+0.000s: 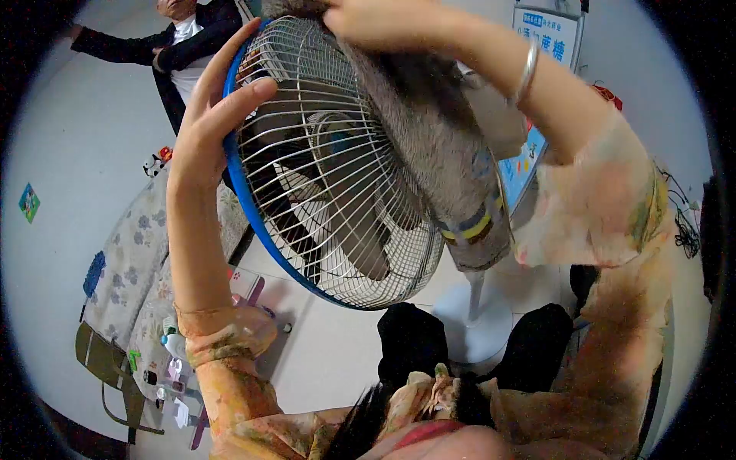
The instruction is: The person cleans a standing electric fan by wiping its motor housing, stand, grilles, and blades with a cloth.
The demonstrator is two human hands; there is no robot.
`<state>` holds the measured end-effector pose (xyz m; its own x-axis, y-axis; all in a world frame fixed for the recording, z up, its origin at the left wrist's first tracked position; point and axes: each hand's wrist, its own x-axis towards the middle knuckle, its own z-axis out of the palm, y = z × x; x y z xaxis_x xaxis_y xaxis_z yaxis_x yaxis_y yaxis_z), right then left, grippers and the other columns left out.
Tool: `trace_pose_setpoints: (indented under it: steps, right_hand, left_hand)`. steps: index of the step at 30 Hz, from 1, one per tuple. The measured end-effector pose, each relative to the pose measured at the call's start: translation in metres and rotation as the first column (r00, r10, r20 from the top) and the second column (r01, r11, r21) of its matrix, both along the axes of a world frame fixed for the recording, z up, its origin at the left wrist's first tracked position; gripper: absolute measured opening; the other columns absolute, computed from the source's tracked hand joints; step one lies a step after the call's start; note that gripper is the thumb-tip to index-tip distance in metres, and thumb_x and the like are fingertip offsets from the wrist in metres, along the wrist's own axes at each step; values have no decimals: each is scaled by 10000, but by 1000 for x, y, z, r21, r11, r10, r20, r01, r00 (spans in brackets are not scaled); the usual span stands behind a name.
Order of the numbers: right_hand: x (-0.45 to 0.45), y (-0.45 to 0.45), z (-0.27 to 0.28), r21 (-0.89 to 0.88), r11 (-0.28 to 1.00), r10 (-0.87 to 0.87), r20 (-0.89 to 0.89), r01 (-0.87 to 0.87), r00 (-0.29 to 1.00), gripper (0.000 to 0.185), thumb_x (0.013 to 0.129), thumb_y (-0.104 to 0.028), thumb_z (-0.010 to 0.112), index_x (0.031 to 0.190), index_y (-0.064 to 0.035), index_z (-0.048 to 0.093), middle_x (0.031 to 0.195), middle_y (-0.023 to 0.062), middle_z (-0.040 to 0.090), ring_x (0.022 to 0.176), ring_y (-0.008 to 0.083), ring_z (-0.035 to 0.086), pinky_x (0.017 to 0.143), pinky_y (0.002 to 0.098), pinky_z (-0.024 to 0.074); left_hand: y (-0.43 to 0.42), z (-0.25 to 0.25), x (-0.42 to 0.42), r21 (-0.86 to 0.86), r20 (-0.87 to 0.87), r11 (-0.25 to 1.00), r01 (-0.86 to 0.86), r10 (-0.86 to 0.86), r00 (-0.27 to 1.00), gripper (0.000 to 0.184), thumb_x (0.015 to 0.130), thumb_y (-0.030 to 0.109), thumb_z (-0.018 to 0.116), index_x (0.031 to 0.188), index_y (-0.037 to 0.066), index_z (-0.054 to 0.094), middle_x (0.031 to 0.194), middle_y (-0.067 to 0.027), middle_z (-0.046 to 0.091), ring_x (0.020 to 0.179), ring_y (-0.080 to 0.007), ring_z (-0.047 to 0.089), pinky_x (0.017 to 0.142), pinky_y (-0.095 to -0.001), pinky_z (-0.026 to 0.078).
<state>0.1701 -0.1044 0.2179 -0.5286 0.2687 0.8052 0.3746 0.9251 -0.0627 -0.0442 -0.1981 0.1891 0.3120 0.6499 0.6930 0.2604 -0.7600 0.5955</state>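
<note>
A standing fan with a round wire cage [330, 176] and a blue rim [264, 226] is tilted in front of me. My left hand [211, 115] holds the rim at its upper left, thumb across the front wires and fingers along the outer edge. A grey plush cloth [418, 107] with a yellow stripe drapes over the back of the fan and its upper stand. At the top, my right hand [368, 23] is closed on this cloth, its fingertips partly hidden. Dark blades show behind the wires.
The white fan base [471, 322] stands on the floor between my dark-clad legs. Upper left, a person [184, 61] in a dark jacket is visible. A patterned sofa cover [126, 261] and a table with small items lie left. A signboard [552, 38] stands behind right.
</note>
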Motion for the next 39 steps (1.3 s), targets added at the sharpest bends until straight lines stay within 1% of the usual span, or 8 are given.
trace_pose_setpoints:
  steps: [2,10,13,18,20,28,33,39]
  right_hand:
    - [-8,-8,-34,217,952,-195,-110,215,975,238,840,-120,463,962,58,564,911,275,618,886,421,612,822,469,483]
    - [37,-32,-47,-120,969,-211,44,215,976,224,842,-149,474,875,52,565,792,249,603,762,421,575,717,453,457]
    - [45,-65,-7,-288,957,39,-11,-41,999,339,870,-85,413,1129,107,516,1117,248,582,1047,258,584,858,368,478]
    - [6,-37,-32,-38,999,-23,40,25,999,399,878,-132,425,1176,127,486,1151,297,545,1119,418,520,1010,455,396]
    - [-6,-22,-58,229,964,-91,-186,134,978,240,812,-142,485,918,46,590,941,277,639,897,440,616,825,506,484]
    - [38,-26,-66,166,972,-157,-65,166,985,223,774,-65,454,931,57,554,842,281,608,778,464,581,732,481,471]
    - [-8,-20,-40,338,941,54,-105,-15,993,394,854,-125,429,1150,125,501,1156,309,530,1139,435,487,1023,482,376]
    - [-2,-23,-89,391,916,-37,-137,88,990,163,776,-49,480,886,29,572,941,226,596,882,444,576,807,498,468]
  left_hand:
    - [-2,-1,-2,-6,17,1000,6,-6,1000,784,736,223,724,1414,0,402,1161,-165,608,1001,-219,641,901,-297,495]
    - [16,-3,-20,29,-7,999,27,-27,1000,771,756,228,715,1430,33,395,1165,-159,610,987,-215,646,888,-294,504]
    - [19,1,-17,33,-18,999,23,-22,1000,764,760,229,714,1429,38,398,1164,-165,610,992,-221,646,894,-295,504]
    - [13,0,-11,5,0,1000,13,-13,1000,743,773,212,711,1425,36,401,1164,-159,608,1005,-218,644,893,-288,508]
    - [12,-3,-10,-20,48,999,41,-40,998,754,768,217,720,1425,31,400,1175,-166,603,1005,-223,645,893,-285,510]
    - [28,-3,-26,59,-45,998,-12,15,999,852,705,366,734,1430,63,406,1272,-204,546,1042,-245,638,889,-319,524]
    - [13,0,-7,39,-13,997,-67,67,998,821,718,349,727,1421,60,417,1228,-180,583,997,-215,658,845,-303,545]
    - [12,-8,-21,15,5,999,-34,34,999,714,777,266,690,1403,40,433,1195,-191,603,1025,-218,654,854,-299,546]
